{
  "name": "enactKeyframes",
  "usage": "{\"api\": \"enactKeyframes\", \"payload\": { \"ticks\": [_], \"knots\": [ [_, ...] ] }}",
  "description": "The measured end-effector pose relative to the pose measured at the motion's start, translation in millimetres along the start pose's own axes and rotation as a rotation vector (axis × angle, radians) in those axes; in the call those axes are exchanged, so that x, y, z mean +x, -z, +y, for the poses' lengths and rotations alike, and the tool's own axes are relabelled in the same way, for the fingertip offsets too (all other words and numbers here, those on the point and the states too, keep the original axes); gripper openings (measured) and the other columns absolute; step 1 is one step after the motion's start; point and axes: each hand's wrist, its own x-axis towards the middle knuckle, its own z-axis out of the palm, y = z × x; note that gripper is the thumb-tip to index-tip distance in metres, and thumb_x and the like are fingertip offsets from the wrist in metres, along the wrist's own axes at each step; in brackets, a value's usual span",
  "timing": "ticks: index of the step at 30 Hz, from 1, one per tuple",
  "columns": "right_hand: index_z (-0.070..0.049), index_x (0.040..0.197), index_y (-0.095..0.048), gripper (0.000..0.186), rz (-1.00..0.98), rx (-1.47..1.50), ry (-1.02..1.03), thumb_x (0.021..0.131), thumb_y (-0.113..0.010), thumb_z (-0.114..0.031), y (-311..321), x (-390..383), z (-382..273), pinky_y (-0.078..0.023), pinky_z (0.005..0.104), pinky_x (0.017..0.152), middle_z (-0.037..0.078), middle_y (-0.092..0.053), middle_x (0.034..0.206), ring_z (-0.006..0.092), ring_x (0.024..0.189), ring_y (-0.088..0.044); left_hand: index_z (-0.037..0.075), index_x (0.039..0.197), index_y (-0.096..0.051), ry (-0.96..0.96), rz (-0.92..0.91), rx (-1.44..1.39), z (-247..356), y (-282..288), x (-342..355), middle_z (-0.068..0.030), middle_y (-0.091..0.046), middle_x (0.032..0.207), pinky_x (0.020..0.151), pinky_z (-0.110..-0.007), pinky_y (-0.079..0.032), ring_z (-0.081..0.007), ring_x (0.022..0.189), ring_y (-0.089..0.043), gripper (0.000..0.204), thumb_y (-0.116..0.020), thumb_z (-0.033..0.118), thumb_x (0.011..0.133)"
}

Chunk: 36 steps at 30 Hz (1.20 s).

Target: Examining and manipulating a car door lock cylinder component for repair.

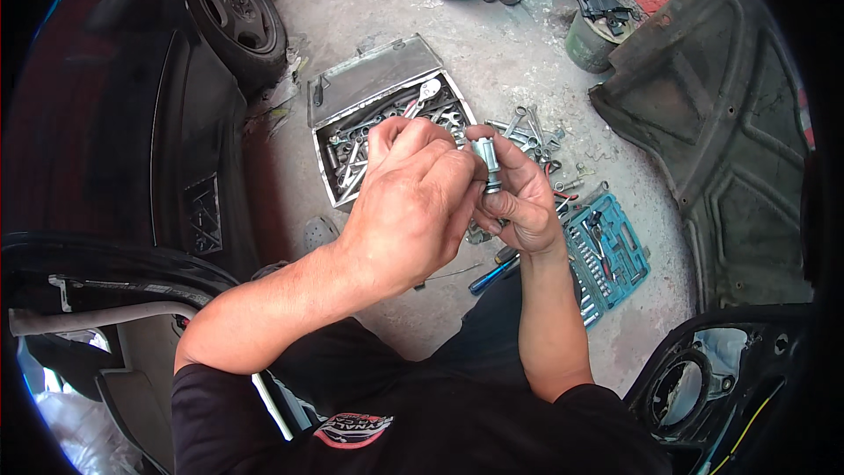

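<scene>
In front of my chest, both hands meet over an open toolbox on the floor. My right hand (523, 202) pinches a small silver metal cylinder (485, 157) between thumb and fingers. The part has slots along its side and a dark ring near its lower end, and it stands roughly upright. My left hand (413, 189) is closed against its left side, fingers curled, its back toward me. Whatever those fingertips grip is hidden behind the hand.
The metal toolbox (378, 79) holds many wrenches and a ratchet (428, 91). More wrenches (527, 127) lie beside it. A teal socket case (629, 268) sits open at right. A dark car (88, 123) with its wheel (233, 9) stands left; a large panel (738, 141) leans right, near a bucket (589, 46).
</scene>
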Motion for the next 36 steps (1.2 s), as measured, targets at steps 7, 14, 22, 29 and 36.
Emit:
{"api": "enactKeyframes", "payload": {
  "ticks": [7,14,22,29,36],
  "knots": [
    [-0.001,0.155,-0.041,0.072,-0.001,0.005,0.031,0.091,-0.074,-0.006,-0.5,2.0,3.0,-0.042,0.0181,0.052,0.014,-0.068,0.122,0.0048,0.066,-0.053,0.004,0.094,-0.067,-0.008,0.02,-0.009,1.0,-0.9,-1.5,-0.0068,-0.064,0.088,0.095,-0.043,-0.043,-0.0259,0.094,-0.063,0.022,-0.077,-0.004,0.077],
    [-0.002,0.157,-0.039,0.073,0.013,0.091,0.041,0.092,-0.071,-0.002,-1.9,1.9,6.6,-0.041,0.019,0.05,0.012,-0.064,0.125,0.0055,0.065,-0.053,0.003,0.096,-0.068,0.005,0.057,-0.02,0.1,1.3,-1.2,-0.0071,-0.064,0.087,0.094,-0.043,-0.044,-0.0256,0.092,-0.063,0.024,-0.078,-0.005,0.076],
    [-0.003,0.158,-0.036,0.074,-0.091,0.208,0.052,0.093,-0.07,-0.001,6.9,3.4,11.3,-0.039,0.0195,0.047,0.011,-0.06,0.127,0.0055,0.062,-0.05,0.003,0.096,-0.069,-0.004,0.065,-0.022,0.8,-0.6,-1.9,-0.0061,-0.063,0.086,0.094,-0.043,-0.044,-0.0246,0.089,-0.063,0.026,-0.079,-0.004,0.074],
    [-0.003,0.158,-0.037,0.075,-0.071,0.169,0.044,0.091,-0.072,-0.003,5.3,3.2,12.6,-0.038,0.0183,0.048,0.016,-0.065,0.126,0.0057,0.063,-0.052,0.003,0.095,-0.068,-0.048,0.066,0.005,-0.9,-3.4,-2.9,-0.0048,-0.062,0.083,0.096,-0.045,-0.044,-0.0237,0.088,-0.063,0.027,-0.08,-0.003,0.072],
    [0.001,0.156,-0.038,0.075,-0.023,-0.006,-0.027,0.091,-0.073,-0.003,7.1,-0.2,3.6,-0.04,0.0182,0.05,0.019,-0.066,0.127,0.0054,0.064,-0.051,0.005,0.092,-0.069,-0.043,0.009,0.005,-5.6,-0.5,-3.2,-0.0047,-0.063,0.083,0.095,-0.045,-0.044,-0.0239,0.088,-0.063,0.022,-0.08,0.0,0.075]
  ]
}}
